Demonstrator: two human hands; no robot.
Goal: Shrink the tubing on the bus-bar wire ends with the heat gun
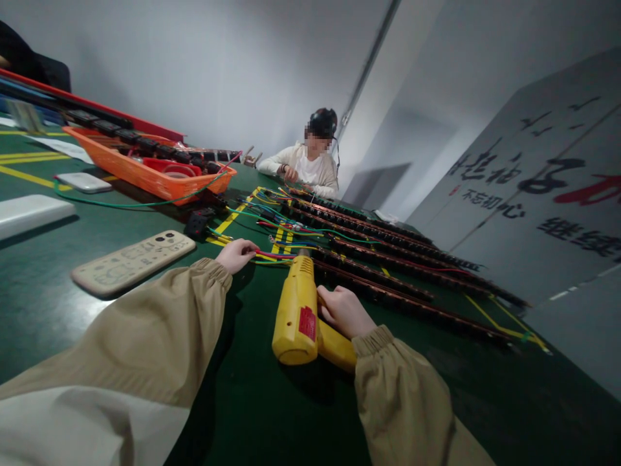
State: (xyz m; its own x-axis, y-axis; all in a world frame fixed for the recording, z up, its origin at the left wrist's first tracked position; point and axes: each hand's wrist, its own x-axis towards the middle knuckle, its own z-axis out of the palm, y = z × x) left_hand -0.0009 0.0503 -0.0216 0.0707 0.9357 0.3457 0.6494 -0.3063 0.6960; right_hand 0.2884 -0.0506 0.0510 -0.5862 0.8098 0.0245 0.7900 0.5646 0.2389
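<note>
My right hand (343,309) is wrapped round the handle of a yellow heat gun (297,310). The gun's nozzle points away from me, toward several coloured wires (277,256). Those wires run out from the end of the nearest long dark coil strip (412,310). To the left of the nozzle, my left hand (237,255) pinches the free ends of the wires between thumb and fingers. Red, yellow and green wires show beside the fingertips. The heat gun's nozzle hides part of the wires where they meet the strip.
More long strips lie side by side behind the nearest one. An orange basket (145,173) holds dark parts at the left. A phone in a beige case (133,262), a white box (33,215) and a black socket block (200,222) lie nearer. A co-worker (310,158) sits across the table.
</note>
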